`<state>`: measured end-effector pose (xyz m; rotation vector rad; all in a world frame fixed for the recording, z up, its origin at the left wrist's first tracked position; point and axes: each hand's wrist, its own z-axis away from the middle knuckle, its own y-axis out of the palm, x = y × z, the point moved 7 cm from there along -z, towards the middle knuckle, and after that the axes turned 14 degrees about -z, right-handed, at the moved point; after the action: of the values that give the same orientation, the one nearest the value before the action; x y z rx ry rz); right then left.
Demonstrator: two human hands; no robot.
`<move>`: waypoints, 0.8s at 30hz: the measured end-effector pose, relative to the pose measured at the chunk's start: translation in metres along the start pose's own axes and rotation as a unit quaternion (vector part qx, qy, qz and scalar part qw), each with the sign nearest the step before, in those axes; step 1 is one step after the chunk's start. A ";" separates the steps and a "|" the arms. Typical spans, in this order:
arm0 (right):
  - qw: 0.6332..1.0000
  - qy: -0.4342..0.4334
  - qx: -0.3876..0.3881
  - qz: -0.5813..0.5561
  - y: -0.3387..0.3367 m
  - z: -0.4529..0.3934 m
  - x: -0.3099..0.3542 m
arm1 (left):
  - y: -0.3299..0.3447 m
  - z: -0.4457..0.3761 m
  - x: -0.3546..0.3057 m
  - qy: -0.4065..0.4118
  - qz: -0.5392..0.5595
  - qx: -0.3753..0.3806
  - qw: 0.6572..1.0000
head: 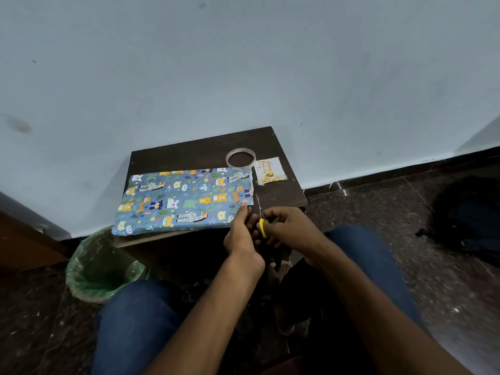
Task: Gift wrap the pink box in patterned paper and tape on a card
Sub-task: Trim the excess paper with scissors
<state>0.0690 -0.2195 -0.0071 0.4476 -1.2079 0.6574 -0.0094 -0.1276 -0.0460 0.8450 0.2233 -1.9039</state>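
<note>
The box, wrapped in blue paper with animal prints, lies flat on a small dark table. Behind its right end stand a roll of clear tape and a white card with gold lettering. My right hand grips yellow-handled scissors whose thin blades point up beside the box's right end. My left hand is at the box's near right corner, fingertips touching the paper edge there. What it pinches is too small to tell.
A bin with a green liner stands on the floor at the table's left front. A dark bag lies on the floor at the right. The wall runs close behind the table. My knees in blue jeans flank the table's front.
</note>
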 end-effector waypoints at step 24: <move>1.000 -0.005 -0.017 0.020 0.011 -0.008 -0.010 | -0.007 -0.020 -0.001 0.003 -0.038 -0.025 0.999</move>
<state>0.0657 -0.2086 -0.0192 0.4000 -1.2385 0.6681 -0.0056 -0.1136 -0.0612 0.8204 0.3090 -1.9583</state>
